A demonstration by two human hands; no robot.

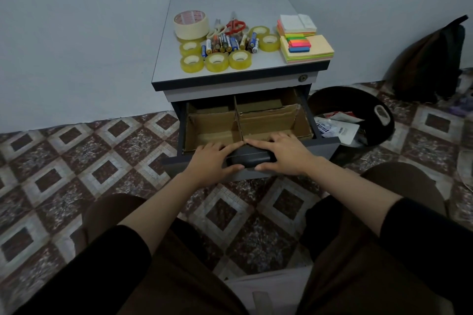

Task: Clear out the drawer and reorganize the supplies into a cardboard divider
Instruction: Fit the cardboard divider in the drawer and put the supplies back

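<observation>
The drawer point(325, 144) of a small cabinet stands pulled out, with a brown cardboard divider point(212, 128) fitted inside; its compartments hold nothing. My left hand point(213, 161) and my right hand point(284, 153) rest flat on the drawer's front edge, fingers spread over the divider's near wall and the dark handle point(248, 157). On the cabinet top point(230, 2) lie a big masking tape roll point(190, 24), several small yellow tape rolls point(217, 62), a pile of batteries point(230, 43), red scissors point(235, 25) and sticky note pads point(307, 46).
A black bin point(343, 100) with paper scraps stands right of the drawer. A dark bag point(432, 61) leans on the wall further right. Patterned floor tiles surround the cabinet; my knees are below the drawer.
</observation>
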